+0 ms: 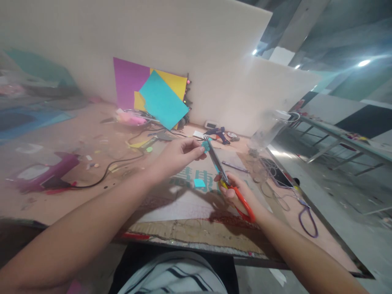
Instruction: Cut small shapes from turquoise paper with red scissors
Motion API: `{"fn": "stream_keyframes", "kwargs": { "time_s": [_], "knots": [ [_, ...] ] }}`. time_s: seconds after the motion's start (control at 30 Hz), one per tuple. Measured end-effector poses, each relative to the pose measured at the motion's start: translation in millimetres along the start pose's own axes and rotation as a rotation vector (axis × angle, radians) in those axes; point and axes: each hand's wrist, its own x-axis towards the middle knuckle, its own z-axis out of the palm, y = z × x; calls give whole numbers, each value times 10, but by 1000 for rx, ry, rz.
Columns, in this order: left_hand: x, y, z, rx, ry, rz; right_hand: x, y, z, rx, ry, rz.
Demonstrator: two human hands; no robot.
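There is room to reach in low over the flat whitish paper sheet [167, 204], beneath the red-handled steel scissors [224, 178]. From here I see a thin black cord [105, 175] hampering the person's left, a clear plastic bottle [266, 130] the right, an upright off-white board [223, 90] the back.

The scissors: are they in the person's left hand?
No, the right hand holds the scissors, while the left hand pinches a small teal piece near the blades.

Ceiling lts [364, 63] flare upper R, w/ smeary blur along L edge.
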Motion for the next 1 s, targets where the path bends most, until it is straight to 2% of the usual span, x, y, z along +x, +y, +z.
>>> {"fn": "stream_keyframes", "kwargs": {
  "time_s": [0.4, 0.73, 0.9, 1.0],
  "knots": [
    [12, 62, -15, -42, 32, 0, -12, -30, 3, -52, 5, -1],
    [6, 54, -19, -69, 70, -8, -9, 19, -10, -11, 1, -11],
    [23, 4, -23, -5, 3, -15, -3, 15, -3, -9, 12, -9],
    [26, 15, -14, -40, 14, -20, -2, 33, -11, -1, 10, -6]
  ]
}}
